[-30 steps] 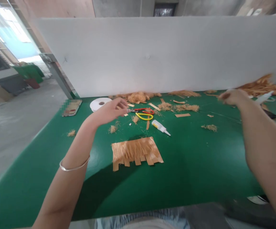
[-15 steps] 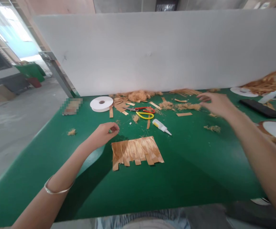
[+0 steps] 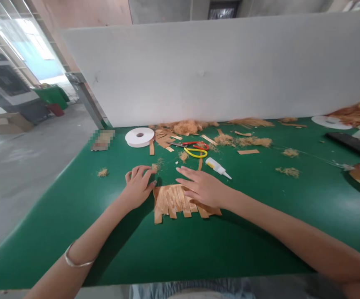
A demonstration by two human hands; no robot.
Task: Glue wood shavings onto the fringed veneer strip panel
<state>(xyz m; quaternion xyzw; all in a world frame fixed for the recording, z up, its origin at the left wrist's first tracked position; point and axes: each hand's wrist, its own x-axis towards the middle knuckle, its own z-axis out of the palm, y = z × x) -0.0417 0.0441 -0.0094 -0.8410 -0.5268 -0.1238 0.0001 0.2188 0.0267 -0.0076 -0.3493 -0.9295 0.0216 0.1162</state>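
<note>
Right now we have both hands over the green bench (image 3: 155, 253), close together near the middle of its length. A fringed brown panel (image 3: 173, 201) lies flat between them and the near edge, its cut strips pointing toward us. Our left hand (image 3: 138, 187) is at the panel's far left corner, fingers loosely bent and parted, gripping nothing; the thumb tip comes right up to that corner, though we cannot tell whether it touches. Just beyond the index finger is a small brown tuft (image 3: 154, 167). Our right hand (image 3: 207, 189) covers the panel's far right part, its fingers spread and free of any grasp, with two of them reaching past the panel's far side. Whether the palm presses down or hovers, we cannot tell.

Farther toward the back edge, scissors (image 3: 184, 145) with one red and one yellow handle lie with the blades toward the left edge. Nearer our right hand, a white bottle (image 3: 216, 167) rests on its side, nozzle slanting toward the near right corner. A white roll (image 3: 133, 138) sits flat to the left of the scissors, beside some brown strips (image 3: 164, 139). Pale fluff (image 3: 189, 126) is heaped along the back edge, against a white board (image 3: 198, 74). Toward the right end we see a flat black object (image 3: 352, 144).
</note>
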